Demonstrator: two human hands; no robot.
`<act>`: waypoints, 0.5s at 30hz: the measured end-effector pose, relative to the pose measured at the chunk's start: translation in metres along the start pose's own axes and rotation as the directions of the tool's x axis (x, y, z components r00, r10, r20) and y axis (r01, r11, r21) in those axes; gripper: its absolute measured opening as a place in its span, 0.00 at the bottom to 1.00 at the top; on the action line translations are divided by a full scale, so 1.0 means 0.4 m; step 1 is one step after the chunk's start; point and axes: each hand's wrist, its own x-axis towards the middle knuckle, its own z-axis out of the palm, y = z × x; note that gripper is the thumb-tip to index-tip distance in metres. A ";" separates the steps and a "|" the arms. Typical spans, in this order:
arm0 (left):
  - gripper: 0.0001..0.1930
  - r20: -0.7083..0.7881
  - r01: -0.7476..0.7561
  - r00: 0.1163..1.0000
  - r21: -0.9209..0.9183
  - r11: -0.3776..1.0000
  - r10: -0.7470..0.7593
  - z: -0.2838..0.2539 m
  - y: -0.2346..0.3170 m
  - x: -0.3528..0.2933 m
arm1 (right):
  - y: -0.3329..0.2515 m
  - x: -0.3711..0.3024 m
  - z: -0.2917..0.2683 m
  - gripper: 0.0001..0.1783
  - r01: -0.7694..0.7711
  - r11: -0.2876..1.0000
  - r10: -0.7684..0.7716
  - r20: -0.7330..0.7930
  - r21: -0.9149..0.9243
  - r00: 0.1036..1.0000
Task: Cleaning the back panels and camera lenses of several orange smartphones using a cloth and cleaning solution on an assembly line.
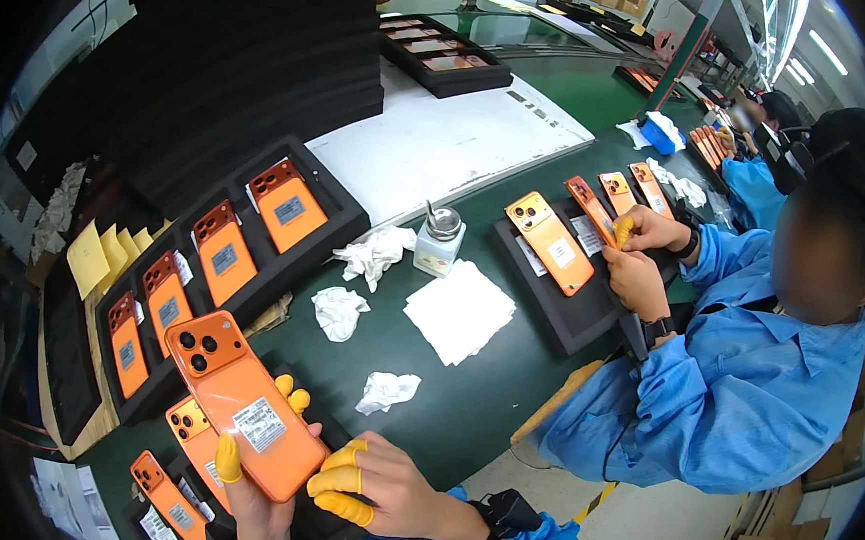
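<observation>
I have the left hand closed around an orange phone, thumb on one long edge and capped fingers showing past the other; the phone is raised in front of the lower-left trays, its back and white label facing the camera, its camera block toward the upper left; the right hand is half open, fingers loosely curled, the capped tips at the phone's lower right edge; I cannot tell whether they grip it; yellow finger caps cover several fingertips of both hands.

Beyond the held phone I see a black tray bearing four orange phones in a slanting row, labels up; two more phones lie below and left of the raised one, the nearer partly hidden by it; yellow sheets stand at the tray's far left.

On the green surface a bottle with a metal top stands just beside a stack of white wipes; three crumpled white tissues lie around these; to the right a co-worker in a blue jacket holds another phone over a second black tray; a tall black stack rises behind, next to a white panel.
</observation>
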 end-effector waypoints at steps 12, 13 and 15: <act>0.45 0.010 0.013 1.000 -0.011 1.000 -0.012 0.002 -0.001 -0.003 | 0.014 -0.011 0.002 0.10 -0.018 1.000 0.019 0.007 -0.011 1.000; 0.45 0.011 0.002 1.000 -0.008 1.000 -0.002 0.001 0.003 -0.010 | 0.010 -0.011 0.005 0.10 -0.016 1.000 0.016 0.013 -0.006 1.000; 0.45 -0.024 -0.017 1.000 -0.017 1.000 0.017 -0.003 0.009 -0.023 | 0.006 -0.010 0.012 0.10 -0.005 1.000 0.005 0.021 0.005 1.000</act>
